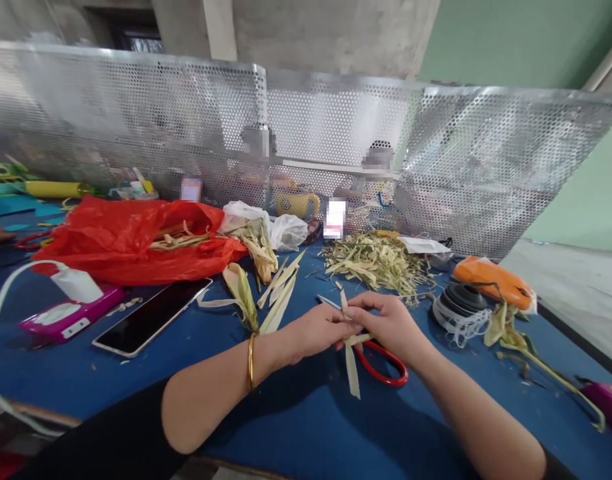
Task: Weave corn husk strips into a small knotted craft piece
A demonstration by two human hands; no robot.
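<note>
My left hand, with a gold bangle behind its wrist, and my right hand meet over the blue table. Both pinch pale strips of husk; the strips cross, with one hanging down and short ends sticking up and to the right. Beneath the hands lie scissors with red handles, their blade tip showing at the upper left. Left of my hands are several loose husk pieces and a greenish husk bundle. My fingers partly hide where the strips cross.
A phone, a purple power strip with a white cable and a red bag of husks are at the left. Shredded husk is heaped behind my hands. A black spool and orange packet sit right. Mesh panels stand behind.
</note>
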